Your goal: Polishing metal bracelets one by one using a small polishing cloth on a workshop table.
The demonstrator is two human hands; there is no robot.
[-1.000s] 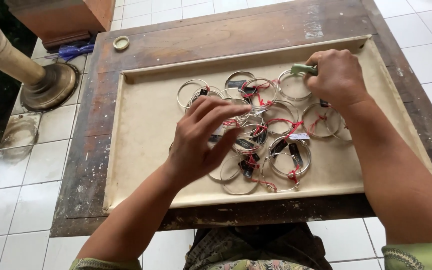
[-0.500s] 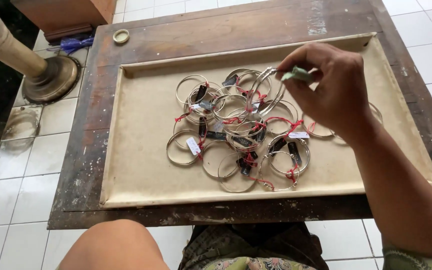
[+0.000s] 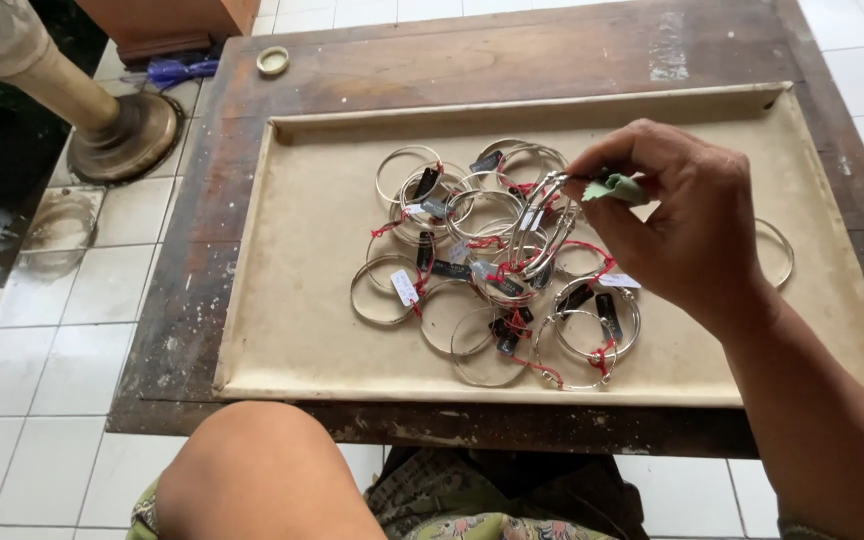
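Several silver bangles (image 3: 482,270) with red strings and small dark and white tags lie heaped in the middle of a shallow beige tray (image 3: 282,250). My right hand (image 3: 687,225) hovers over the heap's right side, fingers pinched on a small green cloth (image 3: 617,187). Just left of my fingertips, a couple of bangles (image 3: 544,215) stand tilted up on edge; whether my fingers grip them I cannot tell. My left hand is out of view; only the bare left forearm (image 3: 252,470) shows at the bottom edge.
The tray rests on a worn dark wooden table (image 3: 452,60) above a white tiled floor. A small round lid (image 3: 273,61) sits at the table's far left corner. A turned wooden post with a round base (image 3: 127,135) stands left of the table. One bangle (image 3: 782,250) lies apart, right of my hand.
My left hand has left the heap and dropped out of view. My right hand has moved from the tray's far side to the heap with the green cloth, and bangles beside it now stand on edge.
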